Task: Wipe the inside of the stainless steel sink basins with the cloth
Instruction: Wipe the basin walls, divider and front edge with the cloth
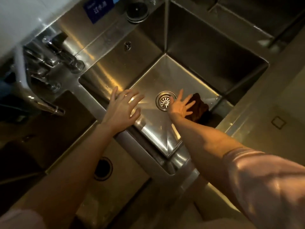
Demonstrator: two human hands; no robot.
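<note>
Both arms reach forward and down over the sink. The left hand (pixel 123 106) hovers above the left rim of the middle basin (pixel 206 52), fingers spread and straight, holding nothing. The right hand (pixel 180 105) is lower, down inside that basin, with its fingers fanned out straight and laid flat on the dark cloth (pixel 198 108). The cloth lies crumpled on the basin floor at the right side, just right of the round drain strainer (pixel 165 101); the heel of the right hand sits beside the strainer.

A second basin (pixel 125 162) with a dark drain hole lies near and to the left, partly hidden by the left forearm. A chrome tap (pixel 41 70) stands on the worktop (pixel 107 35) at far left, and a blue label (pixel 98 9) is on the far splashback.
</note>
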